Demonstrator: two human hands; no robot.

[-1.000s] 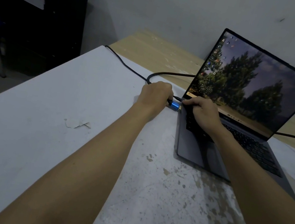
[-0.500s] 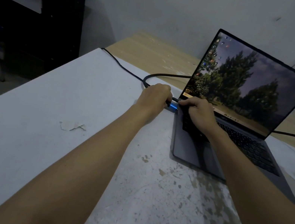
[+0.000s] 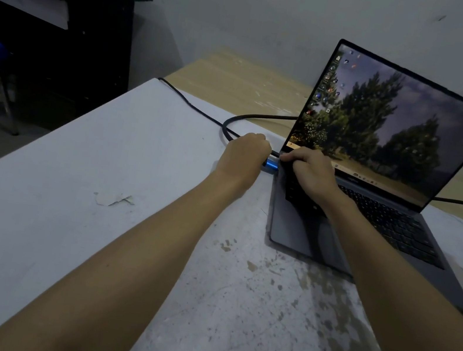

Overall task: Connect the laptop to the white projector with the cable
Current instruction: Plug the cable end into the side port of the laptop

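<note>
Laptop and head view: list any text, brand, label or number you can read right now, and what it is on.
None can be read.
Laptop screen: desktop icons down the left edge, labels too small.
Bezel under the screen: a small mark, blurred.
Keyboard: key legends too dark.
Blue plug in the left hand: no marking visible.

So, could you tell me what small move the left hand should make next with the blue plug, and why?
Probably push the blue plug straight into the laptop's left edge. The left hand has it in its grip right at that edge, the right hand braces the laptop, and much of the plug body shows outside.
</note>
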